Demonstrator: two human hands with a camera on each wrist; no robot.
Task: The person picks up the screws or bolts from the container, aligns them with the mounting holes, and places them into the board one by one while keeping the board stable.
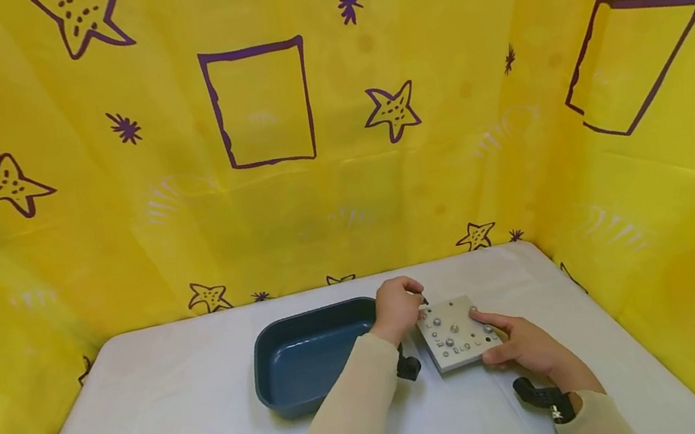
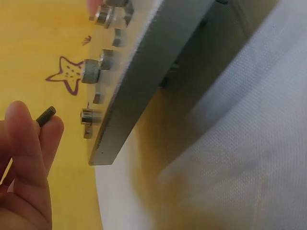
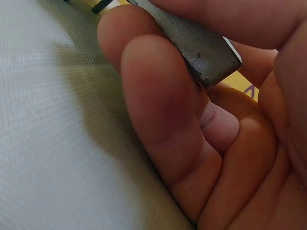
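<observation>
My right hand [image 1: 529, 346] grips the right side of a square metal plate [image 1: 460, 312], with the thumb at its near corner and a finger along its right edge. Several screw heads [image 2: 91, 72] stand out from the plate's upper face, and a threaded end [image 3: 102, 5] pokes out below. In the right wrist view, curled fingers support the plate's underside. A small dark threaded screw [image 2: 46, 116] is pinched between the fingertips of my left hand [image 1: 397, 309], beside the plate's far left corner. Its head is hidden by the fingers.
A dark blue rectangular tub [image 1: 260, 356] stands left of the plate, its right end partly behind my left forearm. A white cloth [image 1: 148, 430] covers the table. Yellow curtains [image 1: 291, 211] with starfish drawings rise behind the table and on both sides.
</observation>
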